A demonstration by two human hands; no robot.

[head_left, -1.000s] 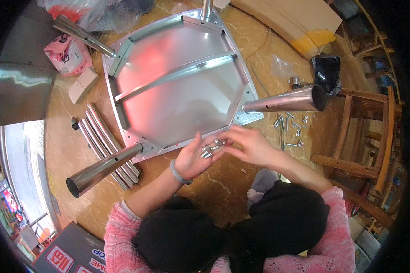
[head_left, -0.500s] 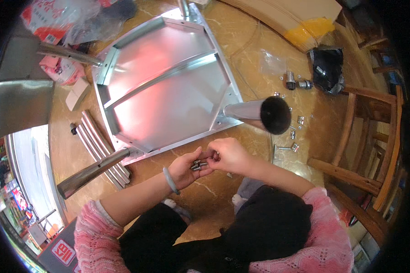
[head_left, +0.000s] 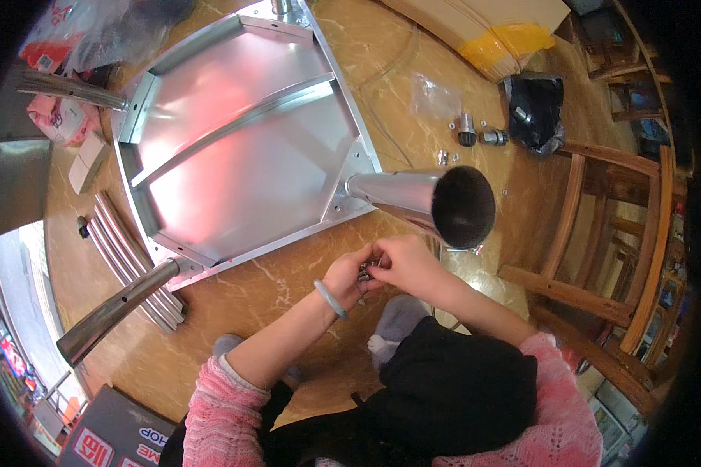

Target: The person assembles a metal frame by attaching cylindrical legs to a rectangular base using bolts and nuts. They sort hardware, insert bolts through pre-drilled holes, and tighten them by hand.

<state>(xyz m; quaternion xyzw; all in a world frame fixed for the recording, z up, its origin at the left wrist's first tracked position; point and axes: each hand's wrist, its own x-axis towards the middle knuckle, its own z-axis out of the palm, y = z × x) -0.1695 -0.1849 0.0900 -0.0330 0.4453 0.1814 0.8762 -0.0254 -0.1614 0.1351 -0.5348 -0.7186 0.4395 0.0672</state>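
Note:
My left hand (head_left: 349,275), with a pale bangle at the wrist, is curled around small metal bolts (head_left: 364,272). My right hand (head_left: 403,260) meets it, fingertips pinched together over the bolts; what lies between those fingertips is hidden. Just beyond both hands is a shiny metal table frame (head_left: 245,210), upside down on the floor, with a panel and a cross brace. A wide tubular leg (head_left: 397,194) rises from its near right corner, its open end toward me. Another leg (head_left: 121,311) sticks out from the near left corner, left of my hands.
Loose metal tubes (head_left: 136,261) lie left of the frame beside a pale block (head_left: 89,162). Rightward are two black-tipped metal fittings (head_left: 466,130), small hardware (head_left: 444,157), a clear bag (head_left: 435,95) and a black bag (head_left: 535,117). A wooden chair (head_left: 557,222) stands at right; cardboard (head_left: 459,27) lies behind.
The view has shifted, so the frame sits further left in it. My joined hands are now closer to the near right leg, and the bolts are more covered by my fingers.

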